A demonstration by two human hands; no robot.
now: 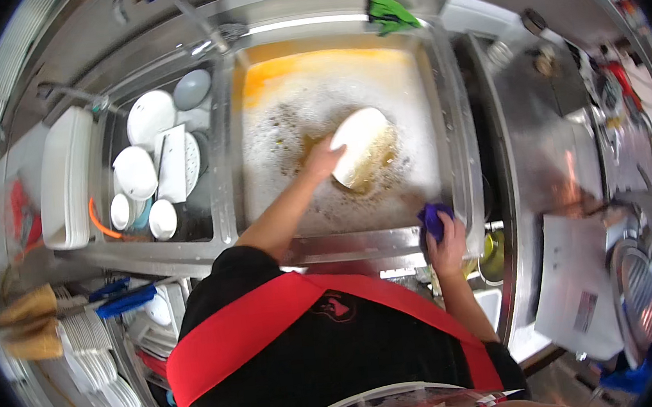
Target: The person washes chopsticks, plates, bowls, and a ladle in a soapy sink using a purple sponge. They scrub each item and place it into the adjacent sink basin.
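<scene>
A white oval plate (359,144) is tilted in the soapy water of the right sink basin (438,126), its lower part in the foam. My left hand (323,159) grips the plate by its left edge, fingers partly hidden behind it. At the basin's front right corner, my right hand (447,245) is closed around a bunched purple cloth (435,221), which rests against the steel rim. White foam covers most of the water, with an orange-yellow patch along the far wall.
The left basin holds white plates (135,173), bowls (163,219) and a grey bowl (192,89). White tubs (69,181) stand left of it. A faucet (194,16) rises behind. A green cloth (391,13) hangs on the back rim. Stacked plates (88,344) fill shelves at lower left; a steel counter (543,135) lies right.
</scene>
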